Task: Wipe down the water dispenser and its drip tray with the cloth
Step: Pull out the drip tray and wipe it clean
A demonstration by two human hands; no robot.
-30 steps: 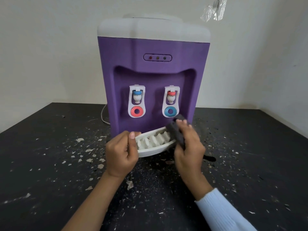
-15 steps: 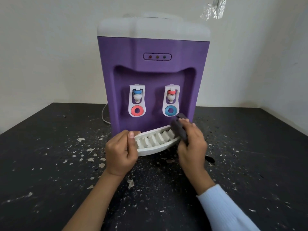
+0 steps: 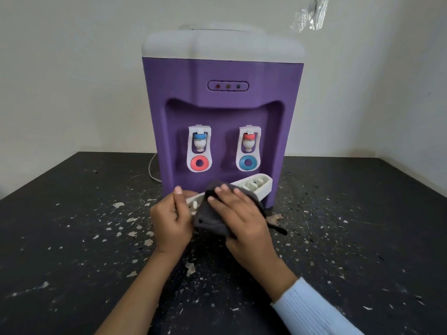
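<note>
While left hand (image 3: pixel 173 221) grips drip tray (image 3: pixel 257 186), right hand (image 3: pixel 244 222), seemingly flat, slid cloth (image 3: pixel 208 217) leftward.

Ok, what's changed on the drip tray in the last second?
The right hand slid the cloth leftward from the drip tray's right end to its middle, pressing it there; that end is uncovered. The left hand still holds the tray's left end; the dispenser hasn't moved.

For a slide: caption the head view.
Left hand holds white plastic drip tray while right hand presses dark grey cloth onto it.
</note>
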